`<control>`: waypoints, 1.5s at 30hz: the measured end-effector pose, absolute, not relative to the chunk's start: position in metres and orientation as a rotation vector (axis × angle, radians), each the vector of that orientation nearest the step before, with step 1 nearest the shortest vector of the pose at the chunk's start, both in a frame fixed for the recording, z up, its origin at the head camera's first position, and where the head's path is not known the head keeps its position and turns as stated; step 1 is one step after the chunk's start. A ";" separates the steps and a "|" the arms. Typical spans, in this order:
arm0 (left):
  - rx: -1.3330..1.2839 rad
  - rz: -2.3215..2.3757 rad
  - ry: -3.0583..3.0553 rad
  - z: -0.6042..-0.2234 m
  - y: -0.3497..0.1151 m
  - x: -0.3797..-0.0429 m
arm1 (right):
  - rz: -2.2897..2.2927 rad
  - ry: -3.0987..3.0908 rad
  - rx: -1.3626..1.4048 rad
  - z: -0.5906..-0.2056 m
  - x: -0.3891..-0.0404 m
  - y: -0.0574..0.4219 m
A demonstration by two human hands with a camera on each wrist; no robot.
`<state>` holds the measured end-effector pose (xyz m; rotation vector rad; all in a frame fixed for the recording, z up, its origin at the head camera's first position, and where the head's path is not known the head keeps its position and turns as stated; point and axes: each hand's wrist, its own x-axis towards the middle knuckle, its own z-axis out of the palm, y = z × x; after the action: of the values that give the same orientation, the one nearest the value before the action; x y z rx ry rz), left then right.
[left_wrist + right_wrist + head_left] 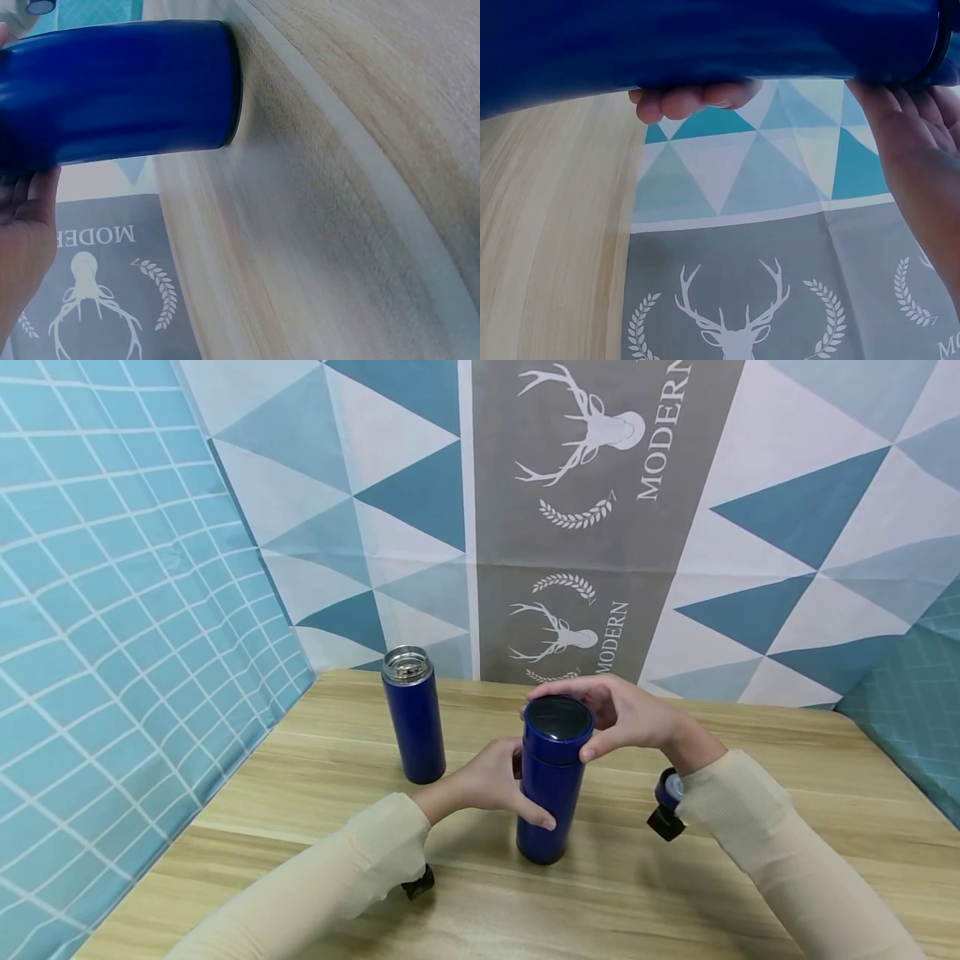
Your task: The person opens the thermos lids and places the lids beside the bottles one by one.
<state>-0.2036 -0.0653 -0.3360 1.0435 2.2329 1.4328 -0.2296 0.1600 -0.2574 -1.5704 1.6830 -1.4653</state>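
A dark blue thermos flask (546, 797) with a black-topped lid (558, 727) stands upright on the wooden table in front of me. My left hand (491, 781) holds its body, with the thumb across the near side. Around the lid, my right hand (626, 714) curls its fingers and thumb from the right. The left wrist view shows the lower part of the flask (127, 94) and its base at the tabletop. In the right wrist view the flask's side (705, 45) fills the top. Farther left stands a second blue flask (416, 727), its steel mouth uncovered.
Beside the right sleeve show a small round blue piece (670, 787) with a pale inside and a black block (666, 823). Another black block (418, 883) shows beneath the left sleeve. Patterned cloth (412, 527) hangs behind the table (615, 893).
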 end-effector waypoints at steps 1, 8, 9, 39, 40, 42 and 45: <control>1.047 1.433 2.233 -0.336 -0.065 -0.204 | -1.462 1.669 -1.577 -0.257 -0.230 0.160; 1.054 1.440 2.223 -0.335 -0.066 -0.203 | -1.430 1.574 -1.643 -0.257 -0.237 0.158; 1.052 1.439 2.223 -0.335 -0.065 -0.203 | -1.425 1.564 -1.645 -0.257 -0.238 0.158; 1.029 1.432 2.257 -0.334 -0.066 -0.204 | -1.250 1.380 -1.684 -0.251 -0.261 0.152; 1.021 1.431 2.256 -0.334 -0.065 -0.204 | -1.244 1.378 -1.696 -0.250 -0.259 0.153; 0.998 1.429 2.258 -0.334 -0.064 -0.203 | -1.239 1.383 -1.714 -0.248 -0.255 0.155; 0.976 1.425 2.264 -0.334 -0.065 -0.202 | -1.264 1.427 -1.705 -0.244 -0.243 0.158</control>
<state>-0.2020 -0.0647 -0.3344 0.9763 2.2636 1.4248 -0.2434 0.1576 -0.2437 -1.7053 1.4272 -1.2636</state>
